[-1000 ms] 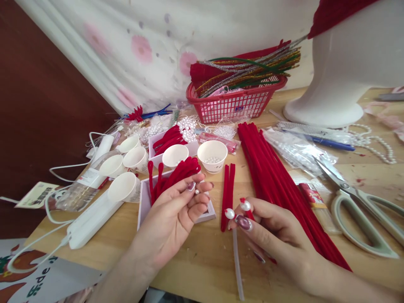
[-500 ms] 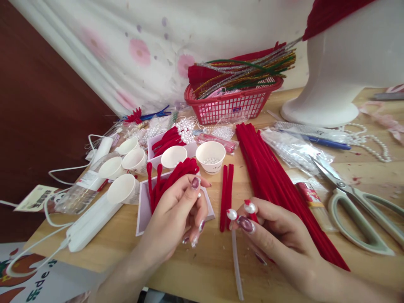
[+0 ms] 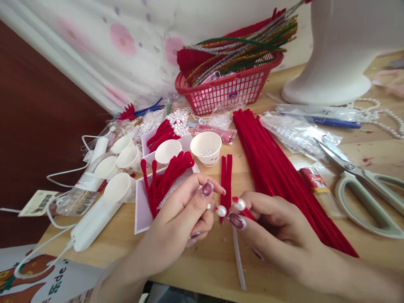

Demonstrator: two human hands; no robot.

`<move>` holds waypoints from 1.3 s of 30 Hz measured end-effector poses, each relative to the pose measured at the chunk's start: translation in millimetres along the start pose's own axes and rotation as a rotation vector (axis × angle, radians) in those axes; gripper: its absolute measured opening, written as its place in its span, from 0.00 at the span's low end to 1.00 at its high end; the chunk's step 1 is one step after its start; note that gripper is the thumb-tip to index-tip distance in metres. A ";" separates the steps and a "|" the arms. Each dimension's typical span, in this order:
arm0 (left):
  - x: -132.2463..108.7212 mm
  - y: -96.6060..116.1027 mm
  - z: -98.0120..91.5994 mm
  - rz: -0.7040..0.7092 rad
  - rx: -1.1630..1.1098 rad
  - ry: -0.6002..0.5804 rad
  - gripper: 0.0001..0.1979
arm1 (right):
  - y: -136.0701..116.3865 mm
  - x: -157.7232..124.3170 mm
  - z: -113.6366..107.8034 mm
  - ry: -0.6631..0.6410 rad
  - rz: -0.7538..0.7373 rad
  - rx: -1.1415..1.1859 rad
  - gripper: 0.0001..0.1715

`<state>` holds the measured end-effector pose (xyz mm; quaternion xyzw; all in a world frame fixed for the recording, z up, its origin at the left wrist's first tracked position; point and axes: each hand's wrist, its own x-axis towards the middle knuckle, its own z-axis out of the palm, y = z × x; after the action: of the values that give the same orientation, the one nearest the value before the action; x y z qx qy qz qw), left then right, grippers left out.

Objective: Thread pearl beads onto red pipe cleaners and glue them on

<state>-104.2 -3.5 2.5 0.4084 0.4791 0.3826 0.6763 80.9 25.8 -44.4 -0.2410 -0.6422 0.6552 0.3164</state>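
Note:
My right hand (image 3: 268,227) pinches a short red pipe cleaner piece (image 3: 244,211) with two white pearl beads on its tips, one bead (image 3: 221,211) at the left and one (image 3: 239,204) above. My left hand (image 3: 184,214) is closed in a pinch on a tiny white pearl (image 3: 208,206), held right beside the left bead. Both hands hover over the wooden table (image 3: 208,261), just in front of a white tray of red pipe cleaner pieces (image 3: 164,181). A pair of short red stems (image 3: 226,174) lies behind the fingers.
A long bundle of red pipe cleaners (image 3: 277,172) runs diagonally at the right. Large scissors (image 3: 362,185) lie at the far right. Paper cups (image 3: 205,148), one with pearls, stand behind. A red basket (image 3: 227,88) of glittery stems and a white stand (image 3: 334,63) sit at the back. A clear glue stick (image 3: 238,261) lies near the front edge.
My left hand has moved right and closed to a pinch, bringing the tiny pearl up to the beaded piece. The view has shifted slightly downward.

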 end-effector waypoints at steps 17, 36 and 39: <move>-3.5 1.1 4.4 -0.019 0.036 0.035 0.12 | -0.6 1.0 -0.1 -0.026 -0.009 -0.006 0.17; -14.2 -11.6 9.8 0.341 0.485 0.334 0.08 | -0.4 1.1 -1.7 -0.042 -0.064 -0.071 0.15; -12.7 -14.3 12.1 0.389 0.467 0.412 0.08 | 0.8 1.4 -1.6 -0.036 -0.078 -0.067 0.14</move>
<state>-94.0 -22.7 -3.9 0.5494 0.5931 0.4587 0.3688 81.0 28.0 -45.1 -0.2145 -0.6782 0.6248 0.3219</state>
